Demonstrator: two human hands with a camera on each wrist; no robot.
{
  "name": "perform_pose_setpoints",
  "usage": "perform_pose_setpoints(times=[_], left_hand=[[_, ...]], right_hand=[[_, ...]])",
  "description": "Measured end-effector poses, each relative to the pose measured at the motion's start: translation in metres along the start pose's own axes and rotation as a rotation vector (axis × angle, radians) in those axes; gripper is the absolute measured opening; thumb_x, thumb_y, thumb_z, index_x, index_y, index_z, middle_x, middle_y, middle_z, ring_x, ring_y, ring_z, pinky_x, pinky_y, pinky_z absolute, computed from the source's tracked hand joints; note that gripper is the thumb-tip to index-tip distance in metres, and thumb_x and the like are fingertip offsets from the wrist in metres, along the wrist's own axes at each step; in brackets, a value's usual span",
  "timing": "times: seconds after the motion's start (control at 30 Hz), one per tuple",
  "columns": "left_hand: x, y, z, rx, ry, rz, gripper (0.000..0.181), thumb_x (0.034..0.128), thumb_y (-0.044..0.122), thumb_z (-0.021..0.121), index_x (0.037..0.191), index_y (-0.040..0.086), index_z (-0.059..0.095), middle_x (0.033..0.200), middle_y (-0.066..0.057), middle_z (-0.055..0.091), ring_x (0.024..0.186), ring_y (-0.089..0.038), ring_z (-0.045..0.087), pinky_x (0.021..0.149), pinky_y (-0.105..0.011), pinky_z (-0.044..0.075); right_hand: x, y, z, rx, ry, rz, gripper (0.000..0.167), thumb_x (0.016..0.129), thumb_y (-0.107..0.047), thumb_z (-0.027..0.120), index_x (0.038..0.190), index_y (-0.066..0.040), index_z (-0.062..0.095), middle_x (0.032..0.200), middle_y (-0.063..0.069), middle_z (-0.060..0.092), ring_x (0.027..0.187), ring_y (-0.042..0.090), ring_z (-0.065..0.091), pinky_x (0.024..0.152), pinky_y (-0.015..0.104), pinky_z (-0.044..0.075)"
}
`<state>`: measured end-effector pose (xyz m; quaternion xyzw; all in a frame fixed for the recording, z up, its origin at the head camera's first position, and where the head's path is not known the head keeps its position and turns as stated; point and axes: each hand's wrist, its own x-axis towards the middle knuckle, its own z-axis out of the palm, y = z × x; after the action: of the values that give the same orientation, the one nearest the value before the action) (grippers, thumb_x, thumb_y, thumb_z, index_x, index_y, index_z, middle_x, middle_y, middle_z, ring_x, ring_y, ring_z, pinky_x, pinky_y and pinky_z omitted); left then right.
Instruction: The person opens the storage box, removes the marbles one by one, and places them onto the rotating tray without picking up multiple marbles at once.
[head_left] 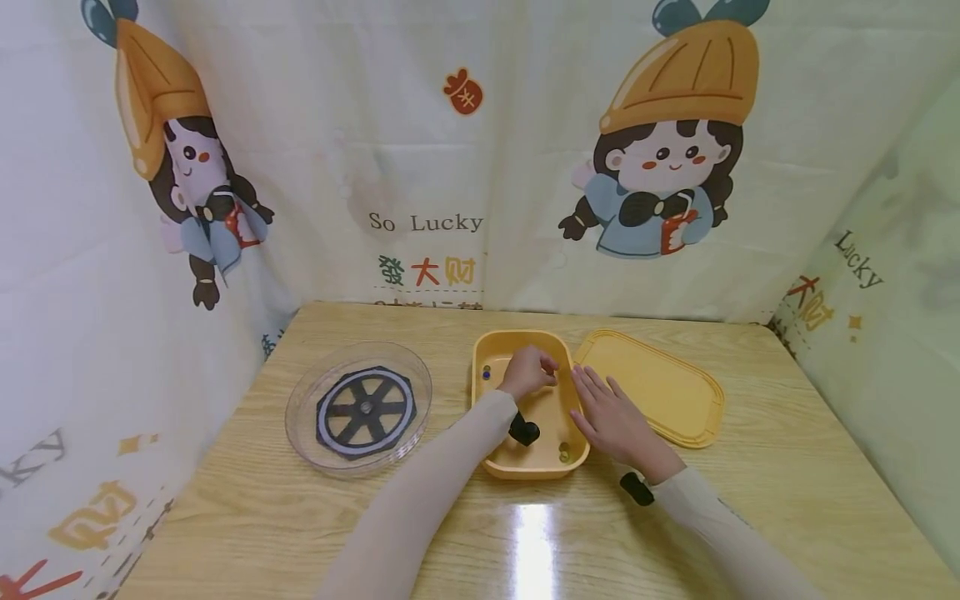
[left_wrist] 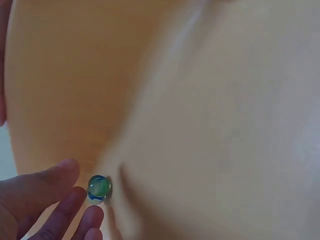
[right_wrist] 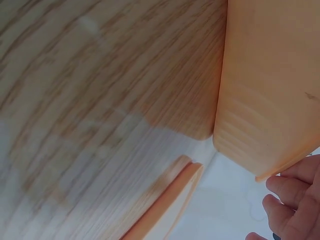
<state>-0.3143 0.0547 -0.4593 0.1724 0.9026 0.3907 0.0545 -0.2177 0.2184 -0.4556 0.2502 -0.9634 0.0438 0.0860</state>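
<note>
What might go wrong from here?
The round, glassy green-and-blue marble could roll away from the left hand, whose fingers are right beside it.

The right hand is at the rim of the yellow-orange rounded box; pushing too hard might slide or tip it, sending the marble rolling.

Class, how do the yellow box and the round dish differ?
The box is oblong with rounded corners; the dish is circular. The box is opaque yellow, while the dish is clear. The left hand reaches into the box, but no hand touches the dish. Both stand on the table.
</note>
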Motion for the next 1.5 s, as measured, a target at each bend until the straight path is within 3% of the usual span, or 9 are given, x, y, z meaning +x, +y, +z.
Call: perform_pose_setpoints(times=[0.2,0.5,1.1,1.5], left_hand=[[0.001,-0.002,0.003,0.048,-0.009,-0.007,0.021,0.0758,0.007,0.075,0.096,0.008,0.075,0.092,-0.003,0.073,0.084,-0.014,0.064,0.076,-0.022,0.051],[0.000,-0.004,0.004,0.043,-0.002,0.013,0.021,0.0759,0.001,0.072,0.095,0.007,0.075,0.092,-0.006,0.073,0.085,-0.016,0.065,0.076,-0.024,0.051],[0.000,-0.008,0.011,0.183,-0.040,0.065,0.016,0.0756,0.003,0.073,0.090,0.010,0.076,0.087,-0.001,0.074,0.086,-0.015,0.066,0.077,-0.023,0.052],[0.002,-0.008,0.011,0.255,-0.051,0.082,0.013,0.0778,0.008,0.073,0.090,0.011,0.076,0.084,0.001,0.073,0.081,-0.013,0.065,0.075,-0.023,0.051]], right_hand=[[0.000,0.001,0.003,-0.002,0.009,-0.007,0.061,0.096,-0.030,0.046,0.143,0.006,0.031,0.149,0.019,0.035,0.139,0.034,0.032,0.110,0.055,0.026],[-0.001,0.002,0.005,0.006,0.059,-0.028,0.060,0.095,-0.027,0.050,0.141,0.007,0.034,0.146,0.020,0.038,0.136,0.036,0.035,0.108,0.056,0.028],[-0.001,0.000,0.001,-0.005,-0.001,0.004,0.060,0.096,-0.029,0.046,0.143,0.006,0.031,0.149,0.019,0.035,0.139,0.034,0.032,0.110,0.055,0.026],[0.000,-0.001,0.001,-0.049,0.008,-0.008,0.061,0.096,-0.031,0.047,0.142,0.006,0.032,0.148,0.019,0.036,0.139,0.032,0.033,0.111,0.054,0.026]])
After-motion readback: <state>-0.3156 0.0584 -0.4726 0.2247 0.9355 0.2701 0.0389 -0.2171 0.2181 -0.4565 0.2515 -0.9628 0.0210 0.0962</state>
